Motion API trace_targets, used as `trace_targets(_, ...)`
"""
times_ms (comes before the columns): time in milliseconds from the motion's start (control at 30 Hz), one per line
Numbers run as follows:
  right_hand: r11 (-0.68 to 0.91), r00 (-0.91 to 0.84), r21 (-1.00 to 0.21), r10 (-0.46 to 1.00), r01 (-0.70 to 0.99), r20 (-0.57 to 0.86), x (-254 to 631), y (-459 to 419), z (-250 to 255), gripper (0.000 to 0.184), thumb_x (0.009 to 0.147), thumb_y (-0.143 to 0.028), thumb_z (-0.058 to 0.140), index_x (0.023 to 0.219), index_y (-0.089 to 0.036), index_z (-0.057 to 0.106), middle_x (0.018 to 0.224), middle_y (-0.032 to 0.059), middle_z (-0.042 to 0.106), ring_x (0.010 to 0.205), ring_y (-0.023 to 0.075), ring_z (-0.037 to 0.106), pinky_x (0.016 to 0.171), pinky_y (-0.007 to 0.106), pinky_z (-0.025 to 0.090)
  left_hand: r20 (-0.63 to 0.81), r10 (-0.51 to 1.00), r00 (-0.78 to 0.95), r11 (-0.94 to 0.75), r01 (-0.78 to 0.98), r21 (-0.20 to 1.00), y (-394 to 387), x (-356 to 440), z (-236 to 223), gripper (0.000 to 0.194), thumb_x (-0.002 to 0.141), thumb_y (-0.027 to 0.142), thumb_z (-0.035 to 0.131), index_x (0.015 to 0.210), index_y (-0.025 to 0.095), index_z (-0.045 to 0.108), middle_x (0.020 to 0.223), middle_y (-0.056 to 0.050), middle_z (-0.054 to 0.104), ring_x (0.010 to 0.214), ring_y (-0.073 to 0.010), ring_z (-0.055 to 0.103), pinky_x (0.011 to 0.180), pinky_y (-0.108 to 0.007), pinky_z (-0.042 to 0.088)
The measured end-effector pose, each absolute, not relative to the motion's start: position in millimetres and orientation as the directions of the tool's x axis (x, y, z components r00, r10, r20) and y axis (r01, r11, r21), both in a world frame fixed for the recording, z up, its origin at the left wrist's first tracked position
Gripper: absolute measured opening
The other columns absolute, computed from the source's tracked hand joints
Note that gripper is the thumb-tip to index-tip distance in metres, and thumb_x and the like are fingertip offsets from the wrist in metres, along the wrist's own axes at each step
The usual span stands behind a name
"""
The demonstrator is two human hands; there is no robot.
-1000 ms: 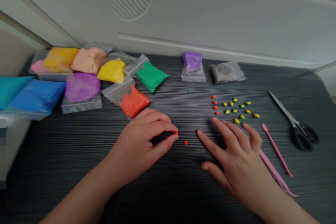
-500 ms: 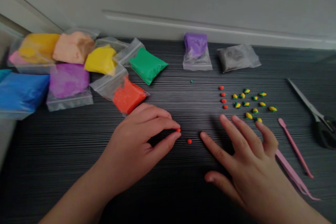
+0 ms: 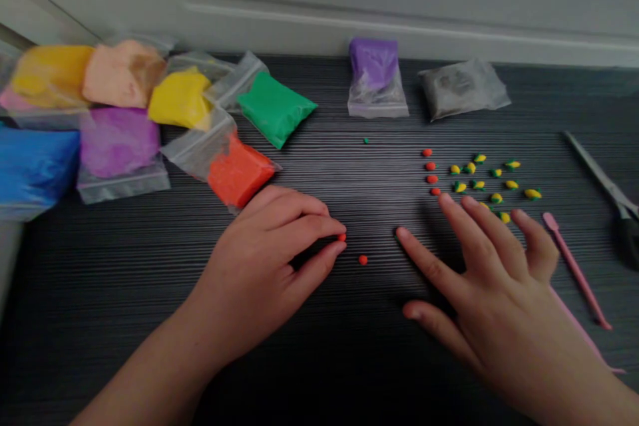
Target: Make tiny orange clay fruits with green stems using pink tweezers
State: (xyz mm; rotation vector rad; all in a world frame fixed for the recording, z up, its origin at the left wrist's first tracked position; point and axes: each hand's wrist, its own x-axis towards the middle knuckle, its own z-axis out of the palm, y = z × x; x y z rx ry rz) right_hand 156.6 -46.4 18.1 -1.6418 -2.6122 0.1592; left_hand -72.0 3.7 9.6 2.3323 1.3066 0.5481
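My left hand rests on the dark ribbed table and pinches a tiny orange clay ball between thumb and forefinger. A second small orange ball lies loose just to its right. My right hand lies flat with fingers spread, holding nothing, its forefinger tip close to that loose ball. Beyond its fingertips sit a short column of orange clay balls and several small yellow-and-green clay pieces. A bag of orange clay lies just behind my left hand.
Bags of clay in yellow, peach, purple, blue and green crowd the back left. A purple bag and a grey bag lie at the back. Pink modelling tools and scissors lie at the right. A green speck lies mid-table.
The view has tilted down and everything has shifted up in the picture. My right hand has slid slightly right and away; my left hand keeps its pinch on the orange ball.
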Motion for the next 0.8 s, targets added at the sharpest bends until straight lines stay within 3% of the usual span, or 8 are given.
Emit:
trace_targets(200,0.473,-0.479,-0.119,0.877,0.873,-0.029,155.7,-46.5,18.8,0.053,0.075,-0.06,0.044,0.124,-0.039,0.042,0.143,0.0056,0.024,0.128,0.0311,0.023,0.099,0.057,0.011,0.138,0.859,0.493,-0.486,0.701,0.522,3.7,-72.1,8.9,0.014,0.074,0.023,0.058,0.087,0.023,0.063,0.088,-0.001,0.061,0.084,-0.0152,0.053,0.077,-0.03,0.042)
trace_targets(800,0.469,-0.472,-0.096,0.881,0.878,-0.012,152.8,-45.9,21.4,0.057,0.076,-0.062,0.04,0.126,-0.035,0.042,0.143,0.0097,0.023,0.13,0.0304,0.02,0.1,0.056,0.01,0.161,0.861,0.482,-0.49,0.702,0.517,3.1,-71.1,8.6,0.014,0.076,0.027,0.055,0.086,0.022,0.063,0.087,-0.001,0.061,0.085,-0.0158,0.054,0.081,-0.032,0.042)
